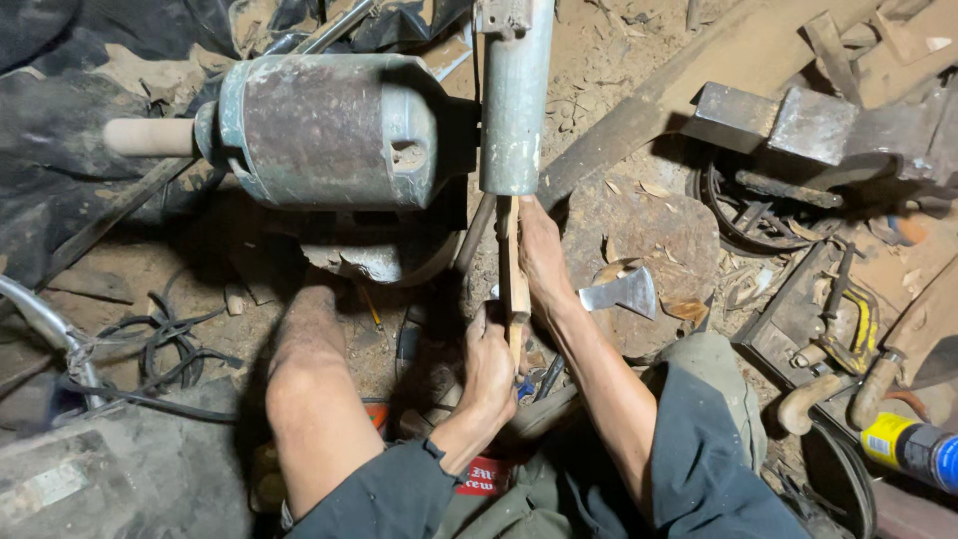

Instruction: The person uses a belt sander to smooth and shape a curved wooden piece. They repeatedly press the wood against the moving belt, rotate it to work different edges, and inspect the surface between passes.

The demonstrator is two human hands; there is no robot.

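While the left hand [489,364] is clenched round the near end of a narrow wooden stick [513,284], the right hand [542,255] lies along the stick's far side with its fingers pressed to the wood — the grip there looks closed on the stick, though the fingertips are hidden behind it. The stick runs upward to the lower end of a grey metal cylinder [515,100], whose top is cut off by the frame edge; where wood meets metal is hard to make out. Left of the cylinder sits a worn motor housing [329,130] with a pale wooden stub [150,137] on its side. A small hatchet head [624,292] lies on a chopping block [649,235] just right of the right wrist — its handle is concealed by the forearm. A bare knee [304,384] fills the lower left. The earth floor [599,60] is littered with shavings.
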